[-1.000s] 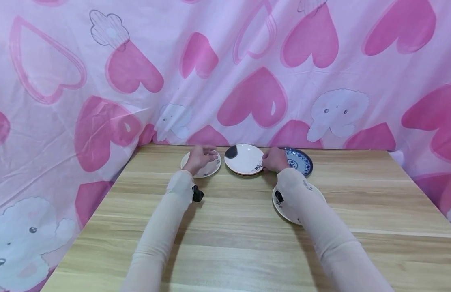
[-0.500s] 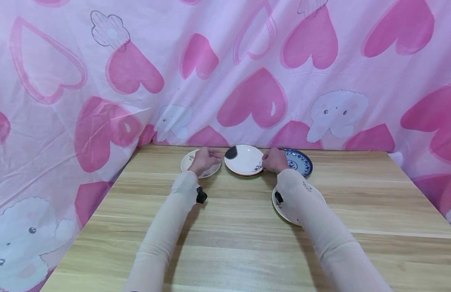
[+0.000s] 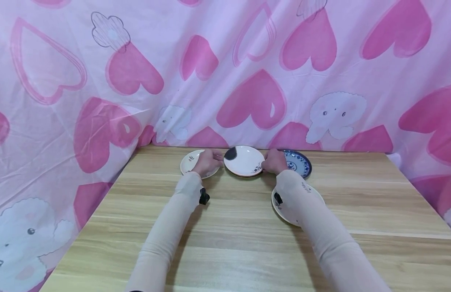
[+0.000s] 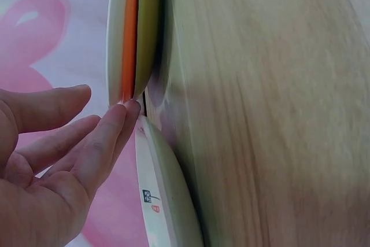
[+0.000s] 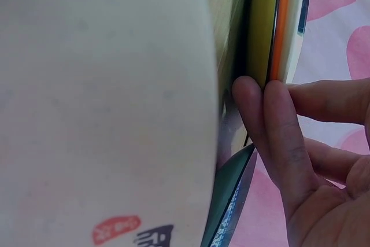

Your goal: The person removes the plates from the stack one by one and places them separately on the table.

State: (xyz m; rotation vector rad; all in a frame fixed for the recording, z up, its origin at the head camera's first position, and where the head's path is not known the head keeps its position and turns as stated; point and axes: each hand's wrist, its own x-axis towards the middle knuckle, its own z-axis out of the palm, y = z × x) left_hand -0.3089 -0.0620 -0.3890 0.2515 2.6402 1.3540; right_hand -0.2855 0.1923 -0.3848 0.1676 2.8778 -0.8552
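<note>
Pale wood grain, head view: tabletop (image 3: 225, 235) with stacked plates (image 3: 243, 160) at the far edge, left of its middle; number in the stack unclear. Left hand (image 3: 209, 161) over a small cream plate (image 3: 188, 160) towards the far-left corner; right hand (image 3: 274, 161) at the stack's other side, beside a blue patterned plate (image 3: 300, 162). Main risk, as judged: lopsided lift from unmatched holds, top plate prone to slide on slick glaze. Second: right sleeve (image 3: 324, 227) low over a near plate (image 3: 285, 214); possible snag, contact not readable. Round, shallow shapes throughout; top of the stack white and glossy, dark patch, small floral marks. Behind, soft creased cloth (image 3: 254, 97), pink hearts.

Left wrist view: left fingers (image 4: 108, 128) straight, only tips against the stack's rim, thumb well apart, so no clamp here. Likely trouble: push instead of hold, or a clink against the small cream plate, just beside the fingertips. Edge layers: white, orange, thin dark line, olive-yellow underside, smoothly curved.

Right wrist view: right fingers (image 5: 283, 125) gathered and pinched on the stack's edge, thumb tip partly hidden. Weak point: fingertip-only purchase on rounded ceramic. Blue patterned plate close by, dark green underside, easy to knock. Near plate large in front, pale, red and black marks.
</note>
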